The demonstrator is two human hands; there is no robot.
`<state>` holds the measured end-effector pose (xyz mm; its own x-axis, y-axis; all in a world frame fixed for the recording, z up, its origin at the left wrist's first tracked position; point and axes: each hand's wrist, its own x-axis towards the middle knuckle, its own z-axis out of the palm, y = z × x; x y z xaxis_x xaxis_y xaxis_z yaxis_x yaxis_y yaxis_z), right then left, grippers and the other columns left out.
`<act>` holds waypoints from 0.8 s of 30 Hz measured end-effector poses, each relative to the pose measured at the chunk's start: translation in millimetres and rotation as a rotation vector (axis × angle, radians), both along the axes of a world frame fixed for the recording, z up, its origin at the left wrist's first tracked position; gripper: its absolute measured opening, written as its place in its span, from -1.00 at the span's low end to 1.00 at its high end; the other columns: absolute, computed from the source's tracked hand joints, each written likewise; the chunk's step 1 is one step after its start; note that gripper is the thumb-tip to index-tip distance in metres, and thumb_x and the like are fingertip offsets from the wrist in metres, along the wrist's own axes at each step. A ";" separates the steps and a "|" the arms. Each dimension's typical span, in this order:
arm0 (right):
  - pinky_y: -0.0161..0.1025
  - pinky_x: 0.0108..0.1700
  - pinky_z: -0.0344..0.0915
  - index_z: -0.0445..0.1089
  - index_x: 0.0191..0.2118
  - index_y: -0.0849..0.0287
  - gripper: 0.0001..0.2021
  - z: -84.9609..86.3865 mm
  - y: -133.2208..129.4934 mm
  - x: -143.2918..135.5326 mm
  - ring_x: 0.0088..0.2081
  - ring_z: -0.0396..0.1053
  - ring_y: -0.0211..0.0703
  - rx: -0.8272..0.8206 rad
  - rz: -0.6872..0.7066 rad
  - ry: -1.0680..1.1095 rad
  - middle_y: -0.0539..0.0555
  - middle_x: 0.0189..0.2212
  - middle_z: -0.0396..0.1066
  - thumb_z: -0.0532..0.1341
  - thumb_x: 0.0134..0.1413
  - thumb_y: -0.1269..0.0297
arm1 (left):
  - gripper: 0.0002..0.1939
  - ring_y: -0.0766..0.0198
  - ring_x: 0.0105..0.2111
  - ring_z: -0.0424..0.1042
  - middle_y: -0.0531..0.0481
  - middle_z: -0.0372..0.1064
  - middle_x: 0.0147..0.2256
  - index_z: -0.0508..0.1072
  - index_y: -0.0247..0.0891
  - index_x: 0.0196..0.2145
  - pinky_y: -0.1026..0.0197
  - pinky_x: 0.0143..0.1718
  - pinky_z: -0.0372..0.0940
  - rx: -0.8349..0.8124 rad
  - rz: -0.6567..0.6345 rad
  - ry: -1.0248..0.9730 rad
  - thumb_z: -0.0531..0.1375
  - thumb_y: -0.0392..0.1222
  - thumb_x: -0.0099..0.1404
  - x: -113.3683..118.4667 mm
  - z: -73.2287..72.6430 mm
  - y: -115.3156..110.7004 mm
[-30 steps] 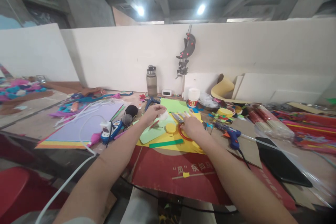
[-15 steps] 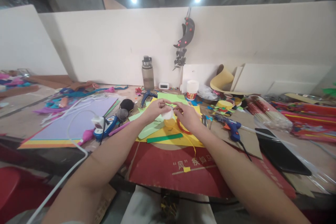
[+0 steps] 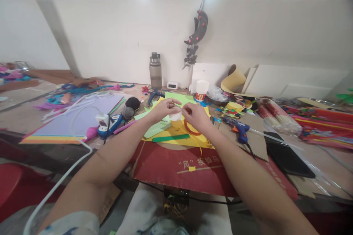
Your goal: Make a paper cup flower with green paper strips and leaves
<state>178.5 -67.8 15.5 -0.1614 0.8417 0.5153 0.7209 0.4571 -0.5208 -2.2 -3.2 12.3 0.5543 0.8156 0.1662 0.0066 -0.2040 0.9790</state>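
Over the middle of the worktable, my left hand (image 3: 164,110) is closed around a small white piece (image 3: 174,116), whose exact kind I cannot make out. My right hand (image 3: 196,116) is beside it, its fingertips pinched close to the white piece; what they hold, if anything, is too small to name. Just under the white piece is a round yellow thing (image 3: 177,123). An orange-red ring (image 3: 190,128) shows by my right hand. Beneath both hands lie yellow paper (image 3: 165,133) and light green paper (image 3: 153,127), with a dark green strip (image 3: 171,138) in front.
A blue hot glue gun (image 3: 241,132) lies on cardboard at right, beside a black tablet-like slab (image 3: 288,154). Behind stand a water bottle (image 3: 156,71) and a paper cup (image 3: 202,90). Stacked coloured paper (image 3: 74,121) and a white cable (image 3: 62,180) are at left.
The view has tipped slightly, so the table sits a little higher in the picture. My right fingers have curled in closer to the white piece; my left hand still holds it.
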 end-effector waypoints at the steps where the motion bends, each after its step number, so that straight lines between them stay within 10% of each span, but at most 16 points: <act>1: -0.31 -0.36 0.13 0.38 -0.41 0.18 -0.88 2.0 -1.0 0.4 -0.47 0.27 -0.26 -0.027 0.006 0.023 -0.02 -0.54 0.37 0.13 0.11 0.37 | -0.43 0.40 -0.51 0.38 0.05 0.46 -0.45 0.42 -0.36 -0.13 0.33 -0.43 0.19 -0.012 0.005 -0.008 0.46 -0.08 -0.06 -0.5 -0.4 1.4; 7: -0.31 -0.43 0.16 0.29 -0.43 0.15 -0.84 6.8 -4.3 -2.5 -0.54 0.30 -0.28 -0.207 0.072 0.187 -0.08 -0.58 0.28 0.10 0.15 0.25 | -0.49 0.39 -0.50 0.39 0.04 0.45 -0.47 0.47 -0.37 -0.27 0.31 -0.44 0.23 -0.063 -0.006 -0.039 0.49 -0.06 -0.13 -6.9 -0.5 6.4; 15: -0.30 -0.44 0.33 0.35 -0.38 0.16 -0.67 22.6 -19.4 -2.6 -0.57 0.32 -0.32 -0.462 0.524 0.677 -0.11 -0.57 0.28 0.33 0.01 -0.02 | -0.54 0.39 -0.48 0.38 0.04 0.45 -0.46 0.50 -0.37 -0.29 0.31 -0.41 0.23 -0.023 0.039 -0.009 0.49 -0.08 -0.10 -20.4 -7.4 24.7; 21: -0.20 -0.08 0.38 0.58 -0.28 0.22 -0.50 39.5 -47.1 -17.0 -0.19 0.49 -0.15 -0.601 1.042 0.145 0.15 -0.24 0.57 0.17 0.21 -0.17 | -0.60 0.40 -0.50 0.37 0.01 0.45 -0.44 0.52 -0.37 -0.29 0.33 -0.46 0.20 -0.030 0.166 -0.089 0.46 -0.10 -0.04 -18.7 -18.9 37.6; 24: -0.22 -0.06 0.35 0.58 -0.28 0.19 -0.57 38.7 -48.0 -15.7 -0.17 0.49 -0.15 -0.496 0.752 -0.080 0.13 -0.19 0.58 0.14 0.27 -0.07 | -0.68 0.42 -0.53 0.37 0.02 0.44 -0.47 0.52 -0.36 -0.31 0.34 -0.47 0.23 -0.052 0.194 -0.127 0.44 -0.17 0.00 -16.4 -22.7 42.0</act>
<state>162.8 -115.8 54.2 -0.7785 0.6218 0.0854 0.3648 0.5589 -0.7446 -18.6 38.8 -10.4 0.3637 0.9140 0.1797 -0.0833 -0.1602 0.9836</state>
